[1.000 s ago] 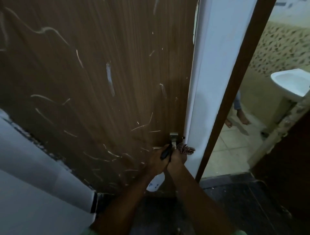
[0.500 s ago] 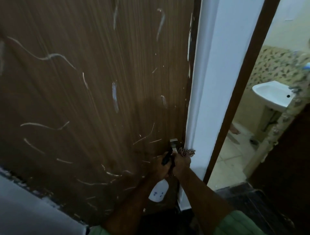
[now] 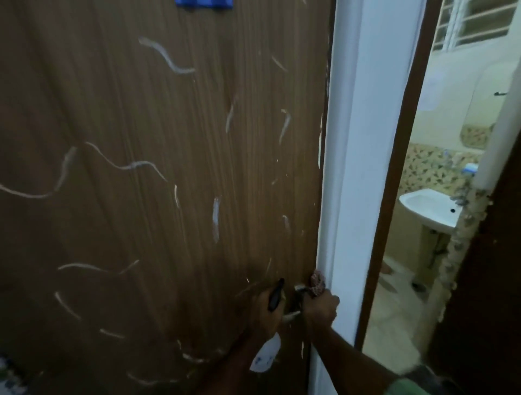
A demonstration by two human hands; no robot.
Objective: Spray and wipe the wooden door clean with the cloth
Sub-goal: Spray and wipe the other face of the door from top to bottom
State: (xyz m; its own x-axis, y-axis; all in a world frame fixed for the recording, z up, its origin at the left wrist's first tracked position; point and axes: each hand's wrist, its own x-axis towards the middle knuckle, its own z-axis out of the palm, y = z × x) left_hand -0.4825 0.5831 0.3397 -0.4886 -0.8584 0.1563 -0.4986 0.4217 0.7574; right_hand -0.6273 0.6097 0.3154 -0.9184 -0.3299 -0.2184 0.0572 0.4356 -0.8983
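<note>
The brown wooden door fills the left and middle of the view and carries several pale streaks. Low on its right edge, my left hand grips a white spray bottle by its black trigger head, the bottle hanging downward. Right beside it, my right hand holds a patterned reddish cloth bunched against the metal door handle. The two hands nearly touch.
A white door frame runs down the right of the door. Beyond it an open doorway shows a bathroom with a white sink, patterned tiles and a window. A dark door edge stands at far right. Something blue hangs at the door's top.
The view has tilted upward, showing more of the upper door and bathroom. Both hands stay at the handle; the spray bottle's nozzle now points up and away from the cloth.
</note>
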